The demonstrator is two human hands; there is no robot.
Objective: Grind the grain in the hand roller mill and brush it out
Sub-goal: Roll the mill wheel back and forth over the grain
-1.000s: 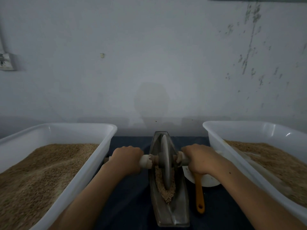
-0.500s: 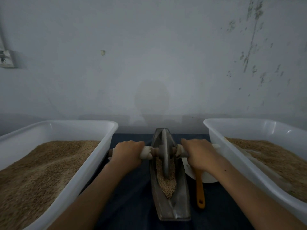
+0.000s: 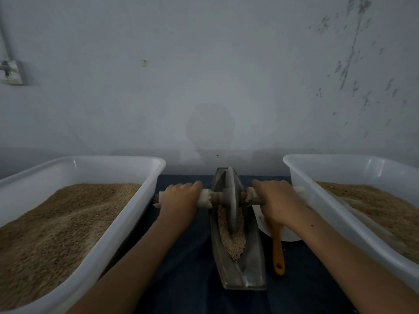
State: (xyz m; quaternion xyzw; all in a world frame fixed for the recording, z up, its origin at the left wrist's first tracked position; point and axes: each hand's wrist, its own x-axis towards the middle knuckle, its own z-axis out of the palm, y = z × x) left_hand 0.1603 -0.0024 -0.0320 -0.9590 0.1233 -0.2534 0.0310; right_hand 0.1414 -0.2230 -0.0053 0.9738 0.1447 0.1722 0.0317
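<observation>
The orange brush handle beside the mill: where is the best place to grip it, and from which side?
Probably grip the orange brush handle at its free near end, by the hanging hole, coming from above. Its far end runs under the right hand onto the white dish; the trough crowds its left side.

A dark blue table (image 3: 188,264) stands against the wall. On it, a white tub (image 3: 127,223) of grain sits at the left and another tub (image 3: 317,200) at the right. Between them lie the metal grinding trough (image 3: 251,266), an orange-handled brush (image 3: 278,252) and a white dish (image 3: 288,235) just beside it.
</observation>
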